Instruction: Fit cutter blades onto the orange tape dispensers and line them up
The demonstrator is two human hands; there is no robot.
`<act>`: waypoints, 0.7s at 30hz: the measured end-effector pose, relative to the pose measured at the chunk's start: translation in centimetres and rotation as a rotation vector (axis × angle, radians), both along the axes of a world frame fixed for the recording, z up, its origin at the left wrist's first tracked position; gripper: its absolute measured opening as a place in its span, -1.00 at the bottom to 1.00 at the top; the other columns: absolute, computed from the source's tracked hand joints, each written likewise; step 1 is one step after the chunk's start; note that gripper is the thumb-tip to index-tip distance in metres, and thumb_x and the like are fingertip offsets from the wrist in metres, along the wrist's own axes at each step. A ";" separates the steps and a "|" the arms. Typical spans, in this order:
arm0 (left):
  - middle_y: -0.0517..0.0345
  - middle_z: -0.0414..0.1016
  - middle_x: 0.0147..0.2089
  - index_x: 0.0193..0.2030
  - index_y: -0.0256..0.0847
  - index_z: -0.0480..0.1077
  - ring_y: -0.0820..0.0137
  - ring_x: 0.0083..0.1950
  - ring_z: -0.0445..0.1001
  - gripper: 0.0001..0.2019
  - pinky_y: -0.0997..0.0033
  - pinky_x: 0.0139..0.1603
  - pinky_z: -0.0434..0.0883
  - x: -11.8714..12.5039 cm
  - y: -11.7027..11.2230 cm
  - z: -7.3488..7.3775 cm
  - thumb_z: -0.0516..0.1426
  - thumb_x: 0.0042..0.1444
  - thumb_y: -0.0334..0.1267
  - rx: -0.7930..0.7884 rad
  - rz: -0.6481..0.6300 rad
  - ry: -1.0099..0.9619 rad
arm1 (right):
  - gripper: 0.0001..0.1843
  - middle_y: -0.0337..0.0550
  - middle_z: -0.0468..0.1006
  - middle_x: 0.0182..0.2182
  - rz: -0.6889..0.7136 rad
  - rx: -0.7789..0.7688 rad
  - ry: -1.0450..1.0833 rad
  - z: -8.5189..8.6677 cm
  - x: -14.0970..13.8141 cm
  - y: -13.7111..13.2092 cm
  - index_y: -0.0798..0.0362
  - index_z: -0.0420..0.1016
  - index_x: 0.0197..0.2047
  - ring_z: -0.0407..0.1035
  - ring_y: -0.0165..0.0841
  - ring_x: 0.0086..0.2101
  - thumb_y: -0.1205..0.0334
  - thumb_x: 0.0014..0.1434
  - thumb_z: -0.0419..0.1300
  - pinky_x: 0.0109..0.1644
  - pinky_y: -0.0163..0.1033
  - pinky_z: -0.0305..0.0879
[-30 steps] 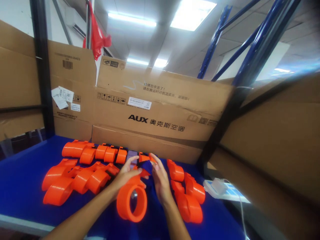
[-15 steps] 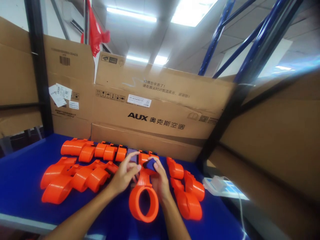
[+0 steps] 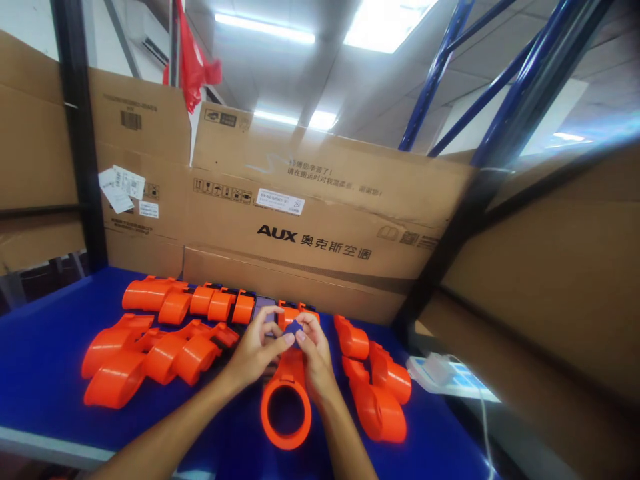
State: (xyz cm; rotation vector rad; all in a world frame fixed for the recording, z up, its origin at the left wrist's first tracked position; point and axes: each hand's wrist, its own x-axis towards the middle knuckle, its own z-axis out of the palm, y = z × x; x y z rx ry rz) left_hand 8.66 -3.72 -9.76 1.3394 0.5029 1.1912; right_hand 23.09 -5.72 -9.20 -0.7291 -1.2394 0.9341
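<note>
An orange tape dispenser (image 3: 290, 369) points its round ring towards me, low between my forearms. At its far end sits a small dark blue piece (image 3: 294, 327), pinched between both hands. My left hand (image 3: 256, 348) is closed, its thumb tip against the blue piece and its index finger curled above. My right hand (image 3: 315, 353) is closed too, with thumb and fingers on the piece and the palm side along the dispenser. The fingers hide how piece and dispenser meet.
More orange dispensers lie in rows on the blue table (image 3: 40, 360) at left (image 3: 117, 383) and right (image 3: 383, 410). A greyish-purple block (image 3: 263, 307) stands behind my left hand. Cardboard (image 3: 320, 213) walls the back. A white power strip (image 3: 453, 379) with a cable is at right.
My hands have drawn closer together, and the left thumb now meets the blue piece. That piece has turned and shifted slightly left. The dispenser's ring has tilted to face me more.
</note>
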 end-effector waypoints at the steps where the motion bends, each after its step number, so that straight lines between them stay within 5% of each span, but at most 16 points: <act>1: 0.23 0.40 -0.30 0.14 -0.11 0.19 0.49 -0.43 0.36 -0.44 0.50 -0.43 0.38 0.1 0.0 -0.1 0.30 0.06 -0.07 -0.010 0.003 -0.001 | -0.63 -0.25 0.42 -0.30 -0.006 0.004 -0.004 0.0 -0.1 -0.1 -0.06 0.41 -0.13 0.31 -0.34 -0.31 -0.03 0.07 0.35 -0.18 -0.28 0.27; 16: 0.26 0.41 -0.33 0.07 -0.10 0.24 0.52 -0.46 0.34 -0.48 0.55 -0.45 0.27 0.2 0.3 0.2 0.31 0.03 -0.05 -0.068 0.077 -0.044 | -0.61 -0.18 0.50 -0.22 -0.130 0.018 -0.167 0.8 -0.7 -0.5 -0.07 0.49 -0.09 0.38 -0.25 -0.19 -0.15 0.16 0.25 -0.03 -0.21 0.31; 21: 0.25 0.44 -0.32 0.00 -0.13 0.34 0.54 -0.47 0.33 -0.54 0.58 -0.49 0.25 0.1 0.5 0.1 0.32 0.01 -0.05 -0.116 0.144 -0.111 | -0.49 -0.17 0.50 -0.35 -0.139 -0.033 -0.211 0.5 -0.3 0.0 -0.02 0.48 -0.07 0.36 -0.30 -0.37 -0.27 0.27 0.02 -0.29 -0.25 0.30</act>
